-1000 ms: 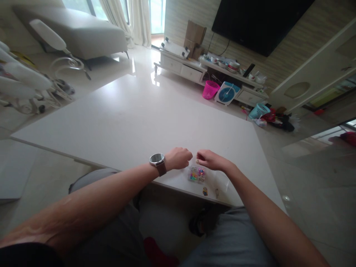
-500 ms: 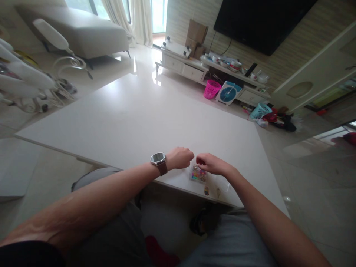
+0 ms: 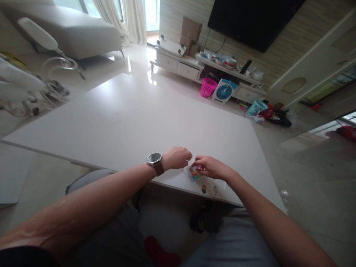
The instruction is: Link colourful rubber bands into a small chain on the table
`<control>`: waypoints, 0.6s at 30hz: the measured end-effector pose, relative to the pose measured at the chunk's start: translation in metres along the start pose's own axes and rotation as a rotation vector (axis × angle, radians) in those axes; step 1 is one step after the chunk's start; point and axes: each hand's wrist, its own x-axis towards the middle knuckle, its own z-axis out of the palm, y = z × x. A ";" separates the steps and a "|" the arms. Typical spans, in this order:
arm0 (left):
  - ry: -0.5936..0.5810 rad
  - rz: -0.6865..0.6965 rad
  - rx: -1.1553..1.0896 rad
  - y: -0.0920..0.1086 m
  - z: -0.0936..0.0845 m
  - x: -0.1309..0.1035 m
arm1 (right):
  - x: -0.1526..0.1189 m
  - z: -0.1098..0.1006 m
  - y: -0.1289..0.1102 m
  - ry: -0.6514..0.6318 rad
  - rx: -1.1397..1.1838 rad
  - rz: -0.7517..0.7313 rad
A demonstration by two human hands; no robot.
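Observation:
My left hand (image 3: 177,158), with a watch on its wrist, rests curled in a fist near the front edge of the white table (image 3: 133,118). My right hand (image 3: 209,167) lies just to its right, fingers closed over a small clear box of colourful beads (image 3: 193,173). Whatever sits between the fingertips of either hand is too small to make out. Two tiny charms (image 3: 204,188) lie on the table just in front of the box, close to the edge.
A grey sofa (image 3: 69,29) stands at the back left. A low TV cabinet (image 3: 194,66) with clutter, a pink basket (image 3: 208,87), a blue fan (image 3: 224,91) and a teal basket (image 3: 256,107) line the far wall. White chair parts (image 3: 25,81) stand at left.
My right hand has slid down and left onto the bead box, covering most of it. My left hand has stayed beside it. The view has shifted slightly.

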 end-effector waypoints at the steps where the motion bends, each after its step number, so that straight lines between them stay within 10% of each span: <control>1: -0.002 0.001 0.000 0.000 0.001 0.001 | -0.002 0.001 0.000 -0.013 -0.001 0.006; 18: -0.110 0.222 -0.034 0.008 0.000 0.007 | -0.067 -0.001 0.064 0.093 -0.063 0.372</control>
